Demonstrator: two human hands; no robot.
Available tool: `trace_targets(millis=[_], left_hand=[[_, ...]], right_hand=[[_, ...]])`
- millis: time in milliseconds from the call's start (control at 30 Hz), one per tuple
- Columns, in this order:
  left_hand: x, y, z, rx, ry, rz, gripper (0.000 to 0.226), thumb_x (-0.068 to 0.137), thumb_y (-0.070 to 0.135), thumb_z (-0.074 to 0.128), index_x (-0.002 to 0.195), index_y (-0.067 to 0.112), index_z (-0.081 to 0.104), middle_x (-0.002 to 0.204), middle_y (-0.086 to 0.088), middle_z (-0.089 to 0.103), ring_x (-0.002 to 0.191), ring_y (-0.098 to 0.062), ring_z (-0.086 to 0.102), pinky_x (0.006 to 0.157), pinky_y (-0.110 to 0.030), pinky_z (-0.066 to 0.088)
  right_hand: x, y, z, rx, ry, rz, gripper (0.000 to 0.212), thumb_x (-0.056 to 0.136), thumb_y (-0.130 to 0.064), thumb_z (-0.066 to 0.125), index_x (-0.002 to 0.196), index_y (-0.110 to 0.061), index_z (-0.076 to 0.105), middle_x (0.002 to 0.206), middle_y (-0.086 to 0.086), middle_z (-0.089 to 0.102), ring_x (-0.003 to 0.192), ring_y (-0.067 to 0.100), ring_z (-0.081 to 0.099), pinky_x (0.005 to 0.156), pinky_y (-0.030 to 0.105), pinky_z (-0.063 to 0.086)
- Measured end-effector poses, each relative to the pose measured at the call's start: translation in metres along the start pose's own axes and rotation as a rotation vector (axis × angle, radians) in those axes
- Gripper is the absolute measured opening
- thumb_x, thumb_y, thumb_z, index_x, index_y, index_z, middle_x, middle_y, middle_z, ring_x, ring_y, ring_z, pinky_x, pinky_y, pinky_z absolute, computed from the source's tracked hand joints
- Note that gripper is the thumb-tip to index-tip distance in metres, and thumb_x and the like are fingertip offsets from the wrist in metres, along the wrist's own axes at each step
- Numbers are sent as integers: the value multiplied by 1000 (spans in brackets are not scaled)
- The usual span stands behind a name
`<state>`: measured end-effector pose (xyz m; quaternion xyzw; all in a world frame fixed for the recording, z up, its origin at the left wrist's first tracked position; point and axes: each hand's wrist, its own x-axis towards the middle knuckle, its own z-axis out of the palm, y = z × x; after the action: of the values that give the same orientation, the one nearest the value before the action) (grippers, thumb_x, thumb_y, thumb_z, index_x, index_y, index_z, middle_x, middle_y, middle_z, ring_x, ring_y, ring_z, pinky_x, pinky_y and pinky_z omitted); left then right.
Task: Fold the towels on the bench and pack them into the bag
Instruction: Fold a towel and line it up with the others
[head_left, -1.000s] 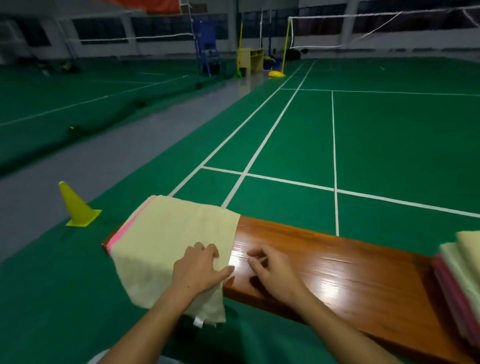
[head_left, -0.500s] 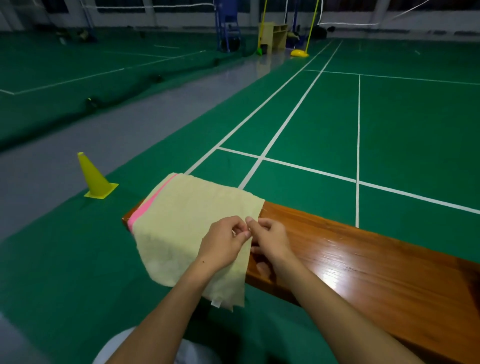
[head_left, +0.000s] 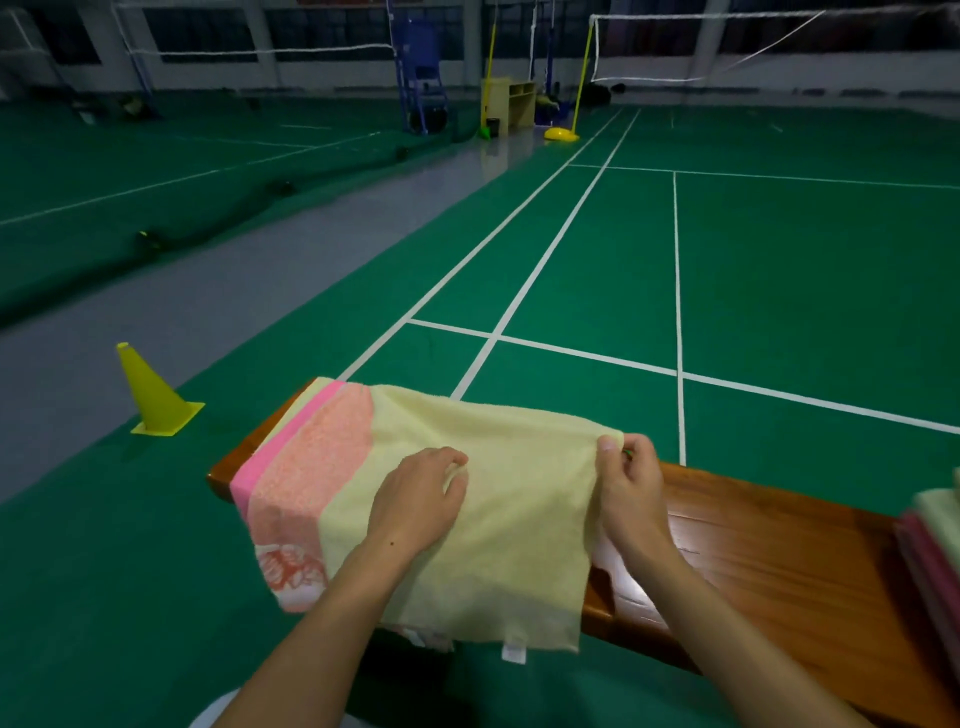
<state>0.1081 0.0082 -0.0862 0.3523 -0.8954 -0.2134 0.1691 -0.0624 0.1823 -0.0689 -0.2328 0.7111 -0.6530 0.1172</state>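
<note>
1. I see the towel (head_left: 467, 519) spread over the left end of the bench (head_left: 779, 561), pale yellow with a pink band along its left side.
2. Its near edge hangs off the front of the bench toward me, and a small white label (head_left: 513, 652) dangles from that hem.
3. Its left edge runs just inside the bench's left end, where a strip of wood shows beside the pink band.
4. My left hand (head_left: 421, 499) rests on the middle of the towel, fingers curled and bunching a little cloth under the tips.
5. My right hand (head_left: 631, 486) pinches the far right corner between thumb and fingers and holds it lifted off the wood.
6. To the right of that hand the bench top is bare and glossy as far as the stack (head_left: 935, 540) of folded towels at the picture's right edge.
7. The stack is cut off by the frame, so I cannot tell how far it extends.
8. A cone (head_left: 156, 395) stands on the floor left of the bench, well apart from it.
9. Beyond the far edge lies green court floor (head_left: 805, 286) with white lines.
</note>
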Motion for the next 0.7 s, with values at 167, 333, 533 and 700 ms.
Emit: trace_targets(millis=[167, 333, 533, 700], left_hand=[[2, 47, 43, 237, -324, 209, 53, 107, 53, 48, 157, 37, 45, 171, 4, 30, 160, -27, 19, 130, -44, 19], [5, 103, 90, 302, -516, 337, 63, 104, 66, 44, 161, 51, 25, 177, -1, -1, 162, -31, -10, 130, -52, 1], [17, 136, 123, 371, -515, 222, 93, 84, 92, 42, 163, 54, 9, 173, -7, -24, 157, -41, -27, 125, -63, -8], [22, 141, 121, 282, -493, 11, 121, 63, 100, 57, 164, 47, 18, 176, -9, -11, 160, -42, -11, 127, -61, 5]], right_hand=[[5, 21, -94, -147, 104, 30, 22, 109, -32, 52, 102, -13, 60, 94, 12, 63, 81, 19, 55, 75, 45, 48], [-9, 38, -182, -213, 211, 60, 17, 105, -19, 56, 92, -12, 64, 89, 7, 66, 79, 16, 56, 74, 39, 45], [-5, 55, -236, -213, 234, 208, 16, 98, -10, 63, 87, 1, 67, 84, 18, 67, 74, 17, 55, 69, 34, 45], [-5, 60, -253, -203, 204, 252, 10, 96, -8, 65, 89, 0, 67, 90, 14, 72, 78, 18, 61, 67, 24, 47]])
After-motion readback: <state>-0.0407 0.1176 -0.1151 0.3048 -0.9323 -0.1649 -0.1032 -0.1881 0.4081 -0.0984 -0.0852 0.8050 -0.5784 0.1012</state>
